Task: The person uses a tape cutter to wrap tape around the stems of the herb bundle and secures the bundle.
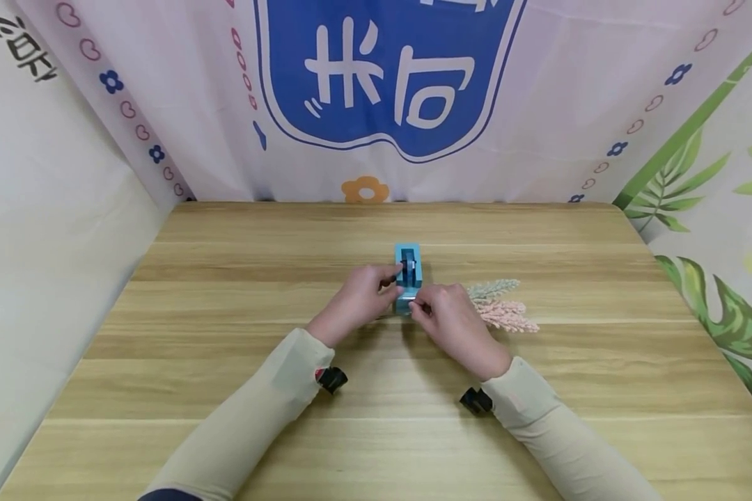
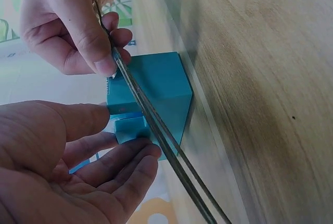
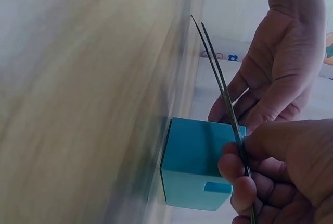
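Note:
A blue tape dispenser (image 1: 408,306) with a dark roll hub stands on the wooden table (image 1: 376,445). My left hand (image 1: 362,300) holds it from the left, thumb and fingers on either side in the left wrist view. My right hand (image 1: 454,323) pinches the thin stems (image 2: 161,125) of artificial flowers at the dispenser's near end. The stems cross in front of the blue body. Pink and pale green flower heads (image 1: 506,316) stick out to the right, partly hidden by the right hand. Whether tape lies under the right fingertips, I cannot tell.
A printed curtain (image 1: 213,139) hangs behind the table's far edge, with white cloth (image 1: 56,209) on the left and a leaf-patterned one (image 1: 714,229) on the right. Small black cameras (image 1: 332,380) sit at both wrists.

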`<state>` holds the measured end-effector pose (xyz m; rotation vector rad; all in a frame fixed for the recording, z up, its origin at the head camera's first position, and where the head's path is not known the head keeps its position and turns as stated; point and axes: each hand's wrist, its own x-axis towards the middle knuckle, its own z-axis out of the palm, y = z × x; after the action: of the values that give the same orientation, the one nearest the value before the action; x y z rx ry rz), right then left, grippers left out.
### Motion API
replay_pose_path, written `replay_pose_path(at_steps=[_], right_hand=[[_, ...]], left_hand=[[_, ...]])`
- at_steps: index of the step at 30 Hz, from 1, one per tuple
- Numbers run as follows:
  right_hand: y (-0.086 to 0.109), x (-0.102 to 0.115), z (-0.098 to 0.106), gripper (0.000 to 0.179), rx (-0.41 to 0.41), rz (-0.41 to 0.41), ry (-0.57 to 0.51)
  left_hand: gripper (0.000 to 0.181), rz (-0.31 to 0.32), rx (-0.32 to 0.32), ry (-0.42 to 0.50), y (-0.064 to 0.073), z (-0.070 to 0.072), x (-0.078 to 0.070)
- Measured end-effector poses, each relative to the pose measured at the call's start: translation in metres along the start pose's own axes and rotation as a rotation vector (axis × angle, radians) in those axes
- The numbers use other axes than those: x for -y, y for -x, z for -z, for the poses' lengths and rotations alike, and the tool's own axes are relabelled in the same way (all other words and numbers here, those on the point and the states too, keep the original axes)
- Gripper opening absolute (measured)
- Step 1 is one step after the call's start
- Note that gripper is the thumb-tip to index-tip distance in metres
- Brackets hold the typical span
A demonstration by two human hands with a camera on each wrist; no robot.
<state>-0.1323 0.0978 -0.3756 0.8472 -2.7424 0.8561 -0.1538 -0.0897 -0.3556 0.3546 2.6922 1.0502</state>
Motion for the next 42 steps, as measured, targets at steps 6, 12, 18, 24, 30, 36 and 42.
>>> replay_pose_path(at_steps=[6,12,18,24,30,36,42], right_hand=[[0.003,0.002,0.003,0.033,0.001,-0.009,0.000],[0.007,0.006,0.009,0.029,-0.045,0.000,0.018],[0.011,0.010,0.017,0.022,-0.084,-0.008,0.017],[0.013,0.014,0.022,0.021,-0.105,-0.019,0.024],[0.015,0.016,0.022,0.022,-0.100,-0.002,0.042],[0.016,0.016,0.019,0.023,-0.099,0.008,0.061],[0.017,0.017,0.020,0.023,-0.123,-0.025,0.088]], left_hand=[[0.048,-0.017,-0.022,0.018,0.002,-0.002,0.004],[0.033,-0.060,-0.185,0.049,0.013,-0.003,0.000],[0.018,-0.215,-0.236,-0.082,0.028,0.001,-0.014],[0.017,-0.319,-0.095,-0.166,0.033,0.001,-0.016],[0.014,-0.418,-0.115,-0.155,0.035,-0.004,-0.007],[0.015,-0.415,-0.121,-0.129,0.036,-0.006,-0.004],[0.015,-0.395,-0.118,-0.114,0.037,-0.006,-0.005]])
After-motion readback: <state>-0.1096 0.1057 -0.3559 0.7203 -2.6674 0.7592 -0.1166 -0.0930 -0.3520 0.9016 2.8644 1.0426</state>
